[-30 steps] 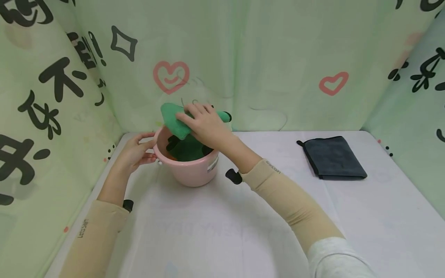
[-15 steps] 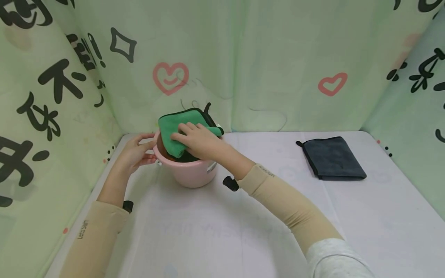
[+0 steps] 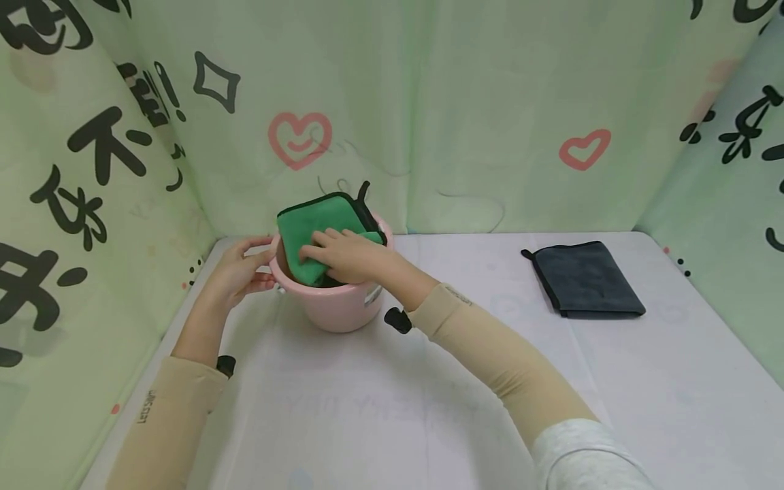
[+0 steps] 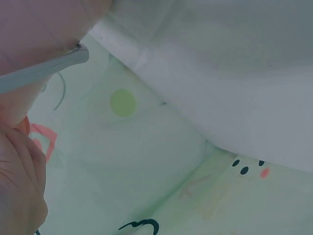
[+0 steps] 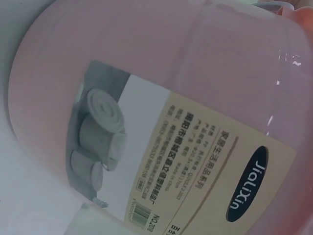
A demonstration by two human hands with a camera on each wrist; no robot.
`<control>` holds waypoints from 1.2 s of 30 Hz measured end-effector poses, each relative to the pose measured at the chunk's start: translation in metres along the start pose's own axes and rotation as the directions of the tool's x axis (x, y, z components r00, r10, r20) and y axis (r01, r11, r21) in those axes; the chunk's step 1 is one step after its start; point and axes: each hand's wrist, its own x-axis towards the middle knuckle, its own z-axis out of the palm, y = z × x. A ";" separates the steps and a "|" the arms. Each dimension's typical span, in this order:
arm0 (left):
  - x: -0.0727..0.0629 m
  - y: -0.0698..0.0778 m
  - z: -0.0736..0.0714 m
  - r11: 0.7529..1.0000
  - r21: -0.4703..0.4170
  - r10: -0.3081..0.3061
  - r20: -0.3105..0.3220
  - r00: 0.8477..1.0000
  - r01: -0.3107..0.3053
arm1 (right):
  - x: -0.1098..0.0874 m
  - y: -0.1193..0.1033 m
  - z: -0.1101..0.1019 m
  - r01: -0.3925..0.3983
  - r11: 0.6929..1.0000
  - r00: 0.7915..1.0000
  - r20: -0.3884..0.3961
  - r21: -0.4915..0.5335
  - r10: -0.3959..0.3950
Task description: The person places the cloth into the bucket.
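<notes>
A pink bucket [image 3: 339, 309] stands at the back left of the white table. My left hand [image 3: 241, 269] holds its left rim, the fingers [image 4: 22, 181] showing beside the bucket's grey handle [image 4: 46, 71] in the left wrist view. A green cloth with black edging [image 3: 312, 221] lies partly inside the bucket, and its black loop sticks up above the back rim. My right hand [image 3: 349, 255] reaches over the front rim and grips the cloth, fingertips curled into it. The right wrist view is filled by the bucket's wall with its printed label [image 5: 195, 161]; the right hand is out of sight there.
A folded dark grey cloth [image 3: 588, 279] with a small loop lies on the right of the white table [image 3: 380, 422]. Light green curtains [image 3: 490, 102] with printed hearts and characters enclose the back and both sides.
The right hand has moved down and slightly left, bringing the green cloth lower into the bucket. The cloth's black-edged corner and loop have come into view. The left hand stays at the rim.
</notes>
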 end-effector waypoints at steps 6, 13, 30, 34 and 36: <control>0.000 0.000 0.001 1.000 -0.010 0.001 -0.003 1.000 -0.001 | 0.005 0.001 0.001 -0.010 1.000 0.993 0.119 0.016 0.008; 0.000 0.000 0.001 1.000 0.008 0.011 -0.015 1.000 -0.011 | 0.011 0.001 0.001 -0.021 0.999 0.973 0.231 0.032 0.013; 0.001 -0.002 0.000 1.000 0.019 0.022 -0.024 0.999 -0.021 | 0.020 -0.002 0.009 -0.080 0.993 0.943 0.330 0.084 0.048; 0.001 -0.002 0.001 1.000 0.012 0.014 -0.026 1.000 -0.014 | 0.019 -0.001 0.007 -0.077 0.992 0.943 0.330 0.097 0.041; 0.001 -0.002 0.001 1.000 0.012 0.010 -0.027 1.000 -0.009 | 0.017 0.000 0.004 -0.075 0.991 0.945 0.325 0.113 0.035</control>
